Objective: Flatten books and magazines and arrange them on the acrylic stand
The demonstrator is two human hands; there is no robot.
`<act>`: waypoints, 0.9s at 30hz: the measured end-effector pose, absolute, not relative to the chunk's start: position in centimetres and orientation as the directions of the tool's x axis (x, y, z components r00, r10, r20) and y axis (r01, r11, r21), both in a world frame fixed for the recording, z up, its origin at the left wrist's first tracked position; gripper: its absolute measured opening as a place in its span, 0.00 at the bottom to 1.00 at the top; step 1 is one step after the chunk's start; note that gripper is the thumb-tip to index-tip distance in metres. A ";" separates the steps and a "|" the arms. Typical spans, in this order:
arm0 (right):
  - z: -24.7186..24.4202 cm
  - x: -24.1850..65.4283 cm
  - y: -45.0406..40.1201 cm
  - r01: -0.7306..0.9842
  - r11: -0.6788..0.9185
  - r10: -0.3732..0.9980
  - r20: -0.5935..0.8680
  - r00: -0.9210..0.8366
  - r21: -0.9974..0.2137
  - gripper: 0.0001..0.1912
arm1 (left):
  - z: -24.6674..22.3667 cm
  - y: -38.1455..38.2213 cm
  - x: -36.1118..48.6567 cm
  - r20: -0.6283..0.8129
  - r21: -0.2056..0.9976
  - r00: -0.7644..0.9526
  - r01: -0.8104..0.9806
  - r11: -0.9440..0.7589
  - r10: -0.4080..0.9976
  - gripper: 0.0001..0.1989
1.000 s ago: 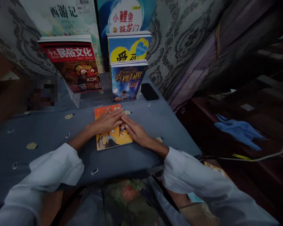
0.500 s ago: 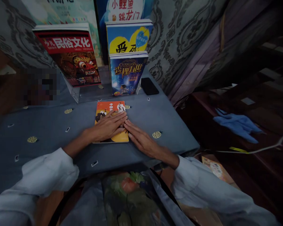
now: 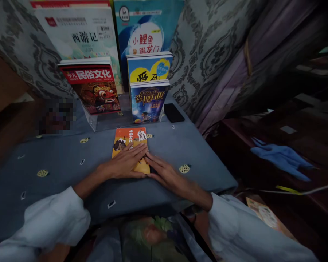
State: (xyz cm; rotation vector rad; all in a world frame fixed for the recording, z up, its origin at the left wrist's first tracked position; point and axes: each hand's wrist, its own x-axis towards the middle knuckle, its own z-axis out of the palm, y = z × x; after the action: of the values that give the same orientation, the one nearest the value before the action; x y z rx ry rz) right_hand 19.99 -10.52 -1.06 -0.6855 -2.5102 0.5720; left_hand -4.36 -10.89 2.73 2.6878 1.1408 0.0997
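A thin orange and yellow book [image 3: 125,136] with Chinese characters lies closed and flat on the blue patterned tablecloth [image 3: 164,196]. My left hand [image 3: 125,162] rests across the lower part of its cover, fingers stretched out and the thumb along the near edge. At the book's right edge is my right hand [image 3: 165,174], its fingers straight and their tips meeting those of my left hand. The thumb of my right hand is by the near right corner. Both hands cover part of the cover picture. Neither grips anything visibly.
Behind the book, a clear stand [image 3: 93,123] holds several upright books, among them a red one [image 3: 95,91] and a dark blue one [image 3: 147,102]. A black phone [image 3: 174,112] lies right of them. Past the table's right edge are a blue cloth [image 3: 281,156] and a pale cable [image 3: 317,187].
My view has tilted upward, showing more of the tall books. Both hands have shifted toward the book's near edge, uncovering more of its upper cover. The book stays flat.
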 end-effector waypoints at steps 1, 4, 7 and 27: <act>-0.9 19.8 -10.0 0.358 0.785 0.556 0.320 -0.768 -0.506 0.28 | 2.7 -10.5 -4.4 -0.025 0.221 0.685 0.714 -0.665 0.728 0.47; -0.6 19.5 -8.2 0.346 0.777 0.549 0.297 -0.781 -0.526 0.27 | 2.6 -9.4 -4.3 -0.031 0.209 0.657 0.742 -0.638 0.754 0.47; -0.5 19.5 -6.9 0.341 0.771 0.545 0.280 -0.790 -0.538 0.26 | 2.5 -8.6 -4.2 -0.022 0.192 0.636 0.760 -0.621 0.771 0.47; -0.8 20.8 -12.3 0.427 0.800 0.579 0.352 -0.736 -0.421 0.24 | 0.9 -15.1 -2.1 0.084 0.080 0.571 0.813 -0.577 0.817 0.25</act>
State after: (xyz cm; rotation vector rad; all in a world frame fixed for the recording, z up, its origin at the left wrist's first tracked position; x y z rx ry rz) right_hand 20.79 -12.31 -0.81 -0.7501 -2.5139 0.4331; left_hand -2.08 -15.08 0.94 2.7551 1.4299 0.1740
